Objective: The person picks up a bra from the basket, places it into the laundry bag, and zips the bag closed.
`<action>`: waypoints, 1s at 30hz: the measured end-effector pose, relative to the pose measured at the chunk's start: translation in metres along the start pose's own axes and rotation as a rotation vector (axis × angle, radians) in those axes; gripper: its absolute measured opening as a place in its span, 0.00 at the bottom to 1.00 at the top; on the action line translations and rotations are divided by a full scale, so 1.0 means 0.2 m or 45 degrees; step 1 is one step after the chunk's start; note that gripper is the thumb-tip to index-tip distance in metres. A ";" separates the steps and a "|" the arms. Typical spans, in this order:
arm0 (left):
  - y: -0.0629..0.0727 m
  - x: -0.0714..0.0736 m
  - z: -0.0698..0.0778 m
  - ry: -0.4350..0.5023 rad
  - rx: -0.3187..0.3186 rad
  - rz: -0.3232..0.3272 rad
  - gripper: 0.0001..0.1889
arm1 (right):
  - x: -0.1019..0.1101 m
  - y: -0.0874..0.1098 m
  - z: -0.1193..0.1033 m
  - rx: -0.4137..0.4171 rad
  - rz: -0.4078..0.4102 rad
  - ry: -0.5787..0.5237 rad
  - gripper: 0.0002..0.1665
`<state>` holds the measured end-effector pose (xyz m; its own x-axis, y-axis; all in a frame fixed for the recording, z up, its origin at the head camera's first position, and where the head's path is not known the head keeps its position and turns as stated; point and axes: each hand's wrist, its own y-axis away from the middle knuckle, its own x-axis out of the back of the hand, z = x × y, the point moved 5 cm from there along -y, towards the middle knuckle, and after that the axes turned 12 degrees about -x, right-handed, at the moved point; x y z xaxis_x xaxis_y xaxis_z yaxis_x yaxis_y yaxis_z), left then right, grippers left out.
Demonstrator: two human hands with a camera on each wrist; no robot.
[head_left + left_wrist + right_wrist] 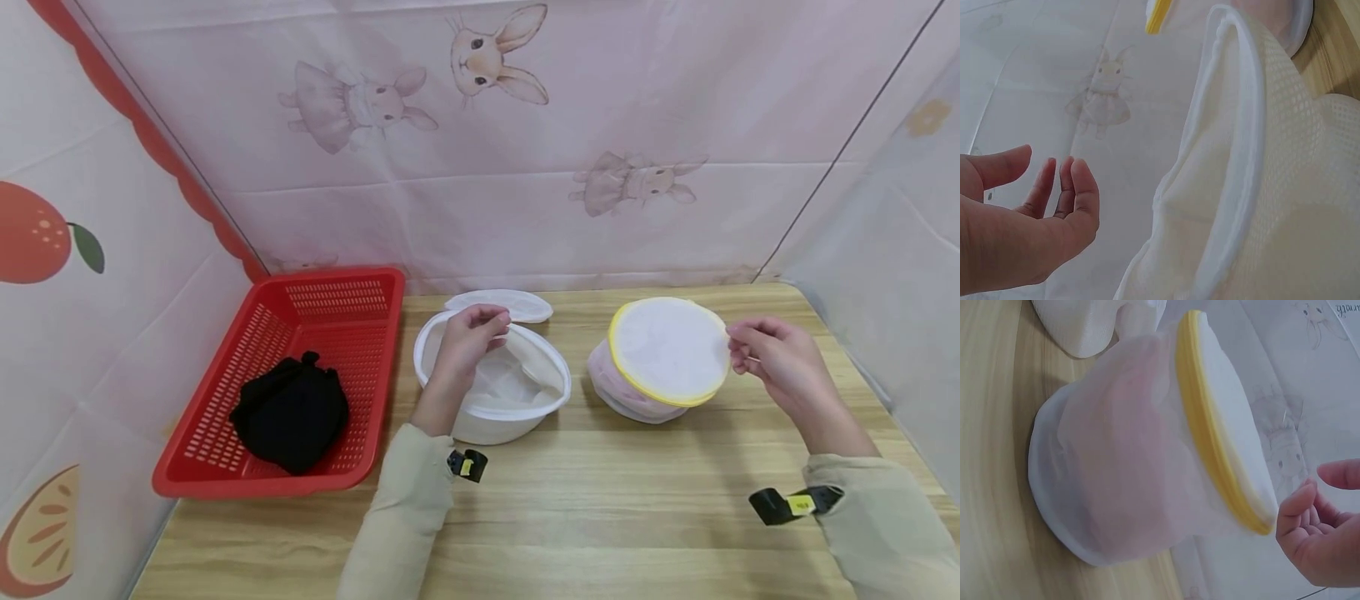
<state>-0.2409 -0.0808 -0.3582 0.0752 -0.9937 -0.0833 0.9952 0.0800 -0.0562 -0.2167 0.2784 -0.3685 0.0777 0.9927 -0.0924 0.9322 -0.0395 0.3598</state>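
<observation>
A white mesh laundry bag [495, 425] stands on the table with its round lid folded back and its mouth open. Over that mouth hovers my left hand [470, 340]; in the left wrist view its thumb and loosely bent fingers are apart, with nothing between them. To the right sits a second mesh laundry bag [1129, 450] with a yellow zipper rim; its white lid [671, 350] covers the top, and something pinkish shows through the side. Beside the lid's right edge is my right hand [780, 362], fingers loosely curled, thumb apart, holding nothing visible.
A red plastic basket [352, 479] stands at the left, and a black cloth item [292, 417] lies in it. Behind the wooden table [600, 517] hangs a pink rabbit-print sheet [480, 225]. Pale printed sheets flank both sides.
</observation>
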 end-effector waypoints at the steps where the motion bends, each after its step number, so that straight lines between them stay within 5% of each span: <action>1: 0.00 0.01 0.01 -0.011 -0.015 0.001 0.09 | -0.01 0.00 -0.01 0.006 -0.015 -0.007 0.04; 9: 0.02 0.08 0.05 -0.131 -0.112 0.005 0.09 | -0.13 0.03 -0.07 0.088 -0.135 0.070 0.04; 23: 0.04 0.18 0.08 -0.235 -0.070 0.047 0.10 | -0.40 0.06 -0.12 0.166 -0.359 0.214 0.06; 30: 0.04 0.22 0.09 -0.227 -0.092 0.093 0.10 | -0.52 0.07 -0.11 0.188 -0.393 0.309 0.07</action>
<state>-0.2288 -0.1252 -0.3450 0.1635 -0.9827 0.0870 0.9801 0.1517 -0.1281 -0.2198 0.1763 -0.3342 -0.2826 0.9578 0.0531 0.9407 0.2659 0.2106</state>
